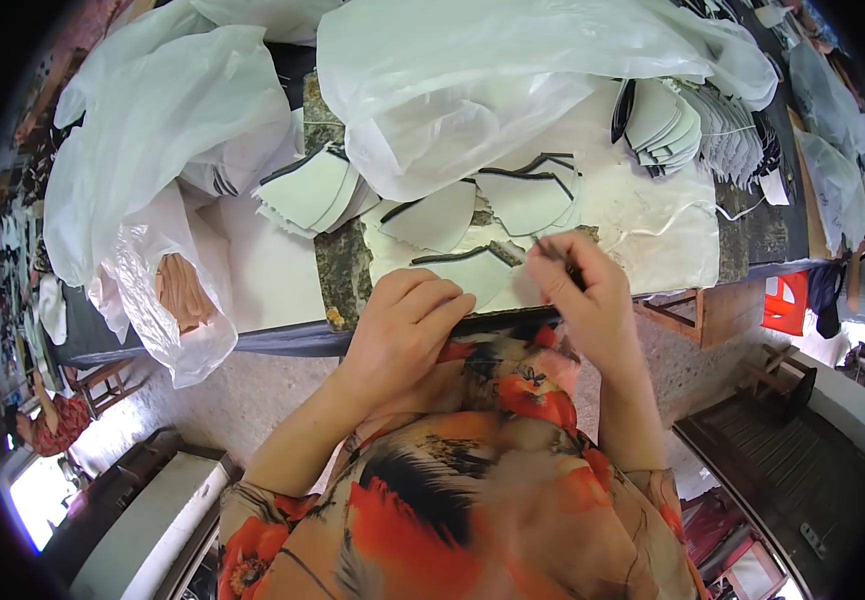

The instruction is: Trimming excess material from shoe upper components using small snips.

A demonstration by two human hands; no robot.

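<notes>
My left hand (402, 325) lies at the near edge of the work surface, fingers curled together on the left end of a pale, curved cut piece (477, 277) with a black upper edge. My right hand (592, 295) is closed in a pinch around a slim dark tool (552, 250), blurred, just beyond that piece's right end. Which tool it is cannot be made out. Similar pieces lie just beyond my hands: a pale piece (442, 218) and an overlapping group (532, 200). My fingers hide part of the nearest piece.
White plastic sheeting (472, 50) covers the far side. A stack of pale pieces (317, 190) lies left; tied bundles (722, 135) lie far right. A clear bag (182, 345) with brown contents hangs over the left edge. A red stool (784, 303) stands right, a person (57, 425) far left.
</notes>
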